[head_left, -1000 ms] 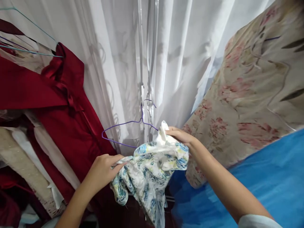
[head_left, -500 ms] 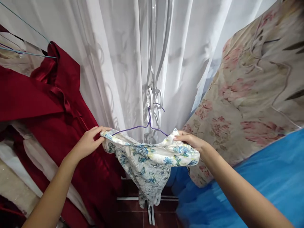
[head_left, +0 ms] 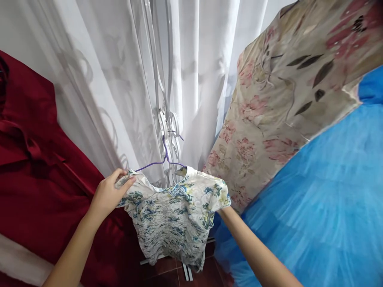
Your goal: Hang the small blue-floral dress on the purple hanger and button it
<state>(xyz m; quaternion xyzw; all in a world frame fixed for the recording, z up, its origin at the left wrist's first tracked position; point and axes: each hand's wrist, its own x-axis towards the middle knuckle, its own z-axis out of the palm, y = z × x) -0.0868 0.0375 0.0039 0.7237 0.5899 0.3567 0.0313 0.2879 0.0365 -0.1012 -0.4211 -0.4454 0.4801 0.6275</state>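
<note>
A short-sleeved floral blouse [head_left: 172, 217], white with blue, green and yellow print, hangs on a purple wire hanger [head_left: 166, 156]. The hanger's hook goes through a white ring [head_left: 163, 124] on a metal stand. My left hand [head_left: 111, 194] pinches the blouse's left shoulder between thumb and fingers. On the other side, my right forearm [head_left: 245, 235] reaches up under the right sleeve. That sleeve hides my right hand and its fingers.
White curtains [head_left: 197, 59] stand behind the stand. Dark red garments [head_left: 36, 175] hang at left. To the right are a beige floral dress [head_left: 254, 115] and a blue tulle skirt [head_left: 317, 191]. Dark red floor tiles [head_left: 167, 277] lie below.
The blouse's right shoulder now lies over the hanger, and its front has spread and dropped open. My right hand has gone from the neckline edge to beneath the sleeve. The view has turned right.
</note>
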